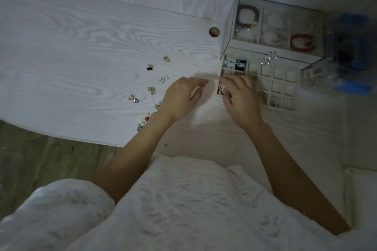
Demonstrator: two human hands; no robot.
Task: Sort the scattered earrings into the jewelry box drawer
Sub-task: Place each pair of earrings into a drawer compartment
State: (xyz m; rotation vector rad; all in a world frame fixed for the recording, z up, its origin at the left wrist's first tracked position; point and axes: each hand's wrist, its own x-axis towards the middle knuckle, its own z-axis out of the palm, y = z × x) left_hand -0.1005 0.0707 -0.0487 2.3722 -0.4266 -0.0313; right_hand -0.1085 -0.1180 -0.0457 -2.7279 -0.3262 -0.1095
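You are lowering your right hand (238,96), pinching a pale earring (221,87), into the drawer (285,84); left hand (180,99), loosely curled, fetches next.

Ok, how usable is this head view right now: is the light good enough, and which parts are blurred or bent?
Head view: dim, greyish light overall; the scattered earrings on the table stay readable. The blue object at the right edge is smeared and unidentifiable. The wide lens bows the table's near edge. The right hand covers part of the drawer, so what it grips is unclear.
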